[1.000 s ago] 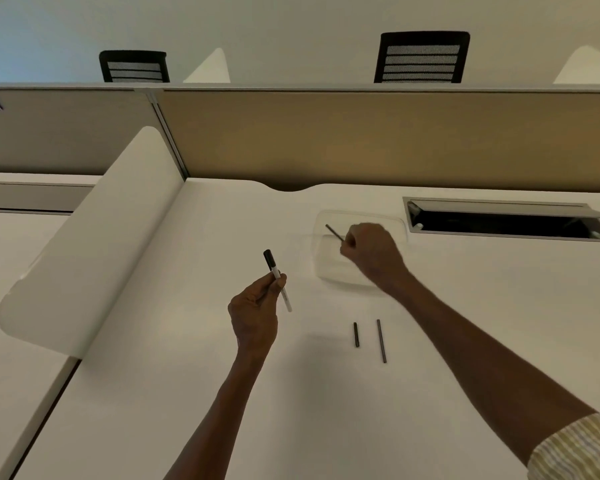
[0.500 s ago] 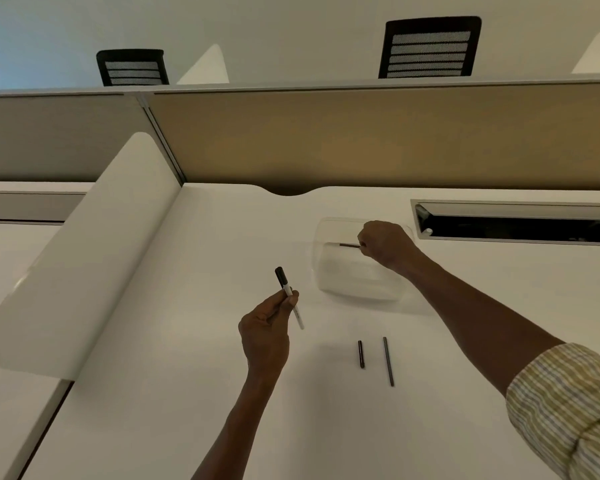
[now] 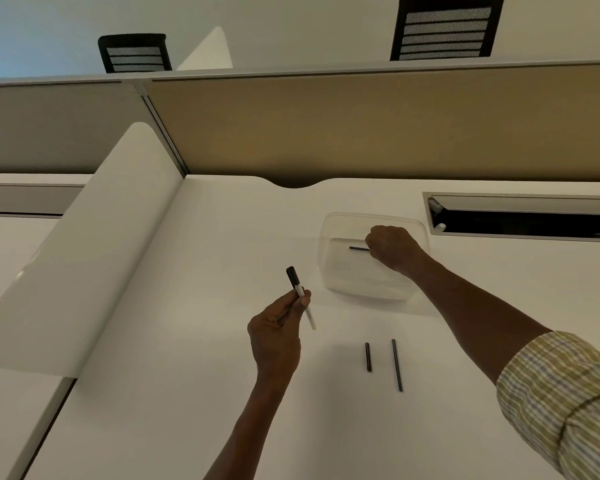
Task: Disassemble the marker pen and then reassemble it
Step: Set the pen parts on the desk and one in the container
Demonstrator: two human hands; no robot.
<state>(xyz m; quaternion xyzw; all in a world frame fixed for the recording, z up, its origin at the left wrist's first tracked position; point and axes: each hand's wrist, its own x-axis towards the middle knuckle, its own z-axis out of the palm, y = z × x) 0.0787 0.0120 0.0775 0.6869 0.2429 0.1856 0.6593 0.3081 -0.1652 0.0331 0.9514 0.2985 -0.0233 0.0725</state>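
Observation:
My left hand [image 3: 277, 332] grips a white marker pen [image 3: 300, 296] with a black cap, tilted up and to the left above the desk. My right hand [image 3: 392, 249] reaches into a clear plastic tray [image 3: 333, 268] and pinches a thin dark rod [image 3: 358, 248] that lies level, pointing left. On the white desk in front of the tray lie two dark parts side by side: a short black piece [image 3: 368, 356] and a longer thin rod [image 3: 397, 364].
A beige partition [image 3: 361, 126] stands behind the desk. A cable slot [image 3: 527, 223] opens at the back right. A curved white divider [image 3: 84, 237] runs along the left. Two black chairs [image 3: 445, 29] show beyond the partition.
My right hand has carried the thin rod deeper into the tray and turned it from slanted to level. The left hand keeps the marker nearly still.

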